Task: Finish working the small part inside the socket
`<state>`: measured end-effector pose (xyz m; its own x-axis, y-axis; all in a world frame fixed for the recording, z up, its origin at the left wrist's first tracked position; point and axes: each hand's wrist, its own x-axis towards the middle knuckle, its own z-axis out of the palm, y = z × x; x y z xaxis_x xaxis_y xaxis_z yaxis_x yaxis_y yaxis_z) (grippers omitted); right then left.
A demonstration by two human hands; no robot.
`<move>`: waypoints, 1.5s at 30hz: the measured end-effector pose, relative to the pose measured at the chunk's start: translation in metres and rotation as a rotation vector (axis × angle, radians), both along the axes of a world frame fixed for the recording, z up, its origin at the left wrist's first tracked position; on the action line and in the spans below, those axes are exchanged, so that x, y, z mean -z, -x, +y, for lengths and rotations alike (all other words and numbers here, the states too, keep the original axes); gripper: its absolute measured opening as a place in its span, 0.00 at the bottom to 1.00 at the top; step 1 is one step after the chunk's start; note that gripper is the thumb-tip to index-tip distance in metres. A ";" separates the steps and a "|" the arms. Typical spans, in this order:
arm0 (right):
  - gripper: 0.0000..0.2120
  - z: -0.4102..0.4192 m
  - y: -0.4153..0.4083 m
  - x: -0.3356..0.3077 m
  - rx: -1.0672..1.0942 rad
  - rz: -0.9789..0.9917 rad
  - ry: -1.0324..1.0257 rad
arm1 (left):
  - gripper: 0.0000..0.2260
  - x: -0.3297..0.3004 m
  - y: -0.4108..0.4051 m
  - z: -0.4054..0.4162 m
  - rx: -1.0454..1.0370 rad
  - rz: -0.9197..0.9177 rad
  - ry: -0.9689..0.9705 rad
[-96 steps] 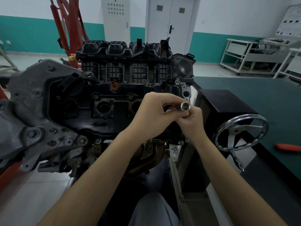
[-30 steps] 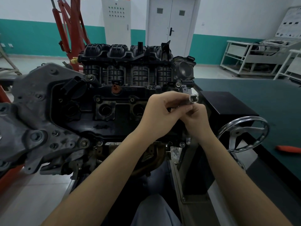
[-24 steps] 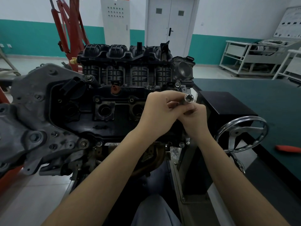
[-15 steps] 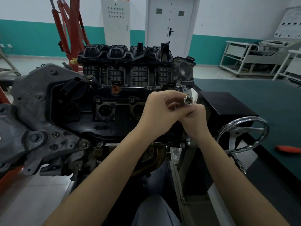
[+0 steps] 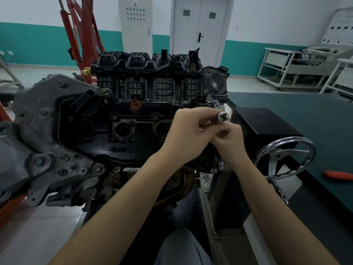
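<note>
A shiny metal socket (image 5: pixel 223 117) points its open end toward me, held up in front of the engine (image 5: pixel 133 119) on its stand. My left hand (image 5: pixel 189 132) curls its fingers round the rear part of the socket tool. My right hand (image 5: pixel 228 139) sits just below and against the left, its fingers pinching the tool from underneath. What lies between the palms is hidden. Both hands hover over the right end of the black valve cover (image 5: pixel 145 134), near the throttle body (image 5: pixel 215 82).
A chrome handwheel (image 5: pixel 284 157) sticks out at the right of the stand beside a black box (image 5: pixel 265 121). A green-topped table (image 5: pixel 305 115) holds an orange-handled tool (image 5: pixel 338 175). A red engine crane (image 5: pixel 80 33) stands behind; white racks (image 5: pixel 294 69) at far right.
Both hands with the socket have risen slightly and shifted a little right since the oldest frame. Over the last second they stay nearly still, the socket only wobbling.
</note>
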<state>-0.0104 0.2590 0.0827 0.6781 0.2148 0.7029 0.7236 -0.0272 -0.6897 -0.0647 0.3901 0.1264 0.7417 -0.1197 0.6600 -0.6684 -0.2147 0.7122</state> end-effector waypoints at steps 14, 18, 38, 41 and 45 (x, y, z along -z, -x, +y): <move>0.18 -0.002 -0.002 0.002 -0.018 0.029 0.001 | 0.12 0.000 -0.001 0.003 0.107 0.037 0.055; 0.16 -0.002 -0.003 -0.001 0.007 0.010 0.003 | 0.12 -0.002 -0.002 0.004 0.093 0.028 0.025; 0.21 -0.002 -0.003 -0.002 -0.045 0.011 0.024 | 0.14 -0.006 0.000 0.008 0.056 0.054 0.028; 0.14 0.000 -0.003 -0.004 0.001 0.021 0.024 | 0.13 -0.007 -0.001 0.008 0.014 0.054 -0.023; 0.19 0.000 -0.002 -0.002 0.006 -0.006 0.012 | 0.08 -0.005 -0.001 0.007 -0.050 0.025 -0.042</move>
<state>-0.0079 0.2594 0.0846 0.6754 0.2192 0.7041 0.7273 -0.0403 -0.6851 -0.0635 0.3967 0.1317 0.7634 -0.1097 0.6366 -0.6385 -0.2778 0.7178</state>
